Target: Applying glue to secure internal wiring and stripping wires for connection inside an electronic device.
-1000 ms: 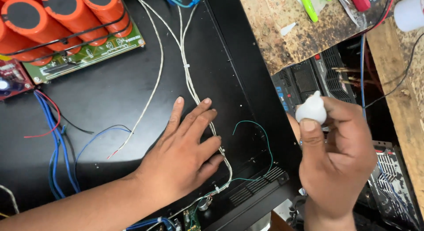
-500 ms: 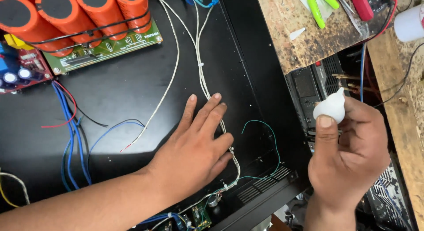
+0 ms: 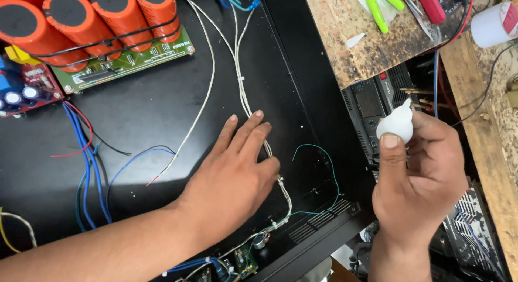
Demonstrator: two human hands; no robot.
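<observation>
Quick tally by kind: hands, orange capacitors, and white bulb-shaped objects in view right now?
Hands: 2, left hand flat on the white wire bundle, right hand
Orange capacitors: 4
White bulb-shaped bottle: 1, held by the right
Total: 7

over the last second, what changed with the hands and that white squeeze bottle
The right hand kept its grip on the small white squeeze bottle and turned it, so the nozzle now points up rather than sideways. The left hand stayed flat on the white wire bundle in the black chassis. The orange capacitors only shifted in frame as the camera moved.
</observation>
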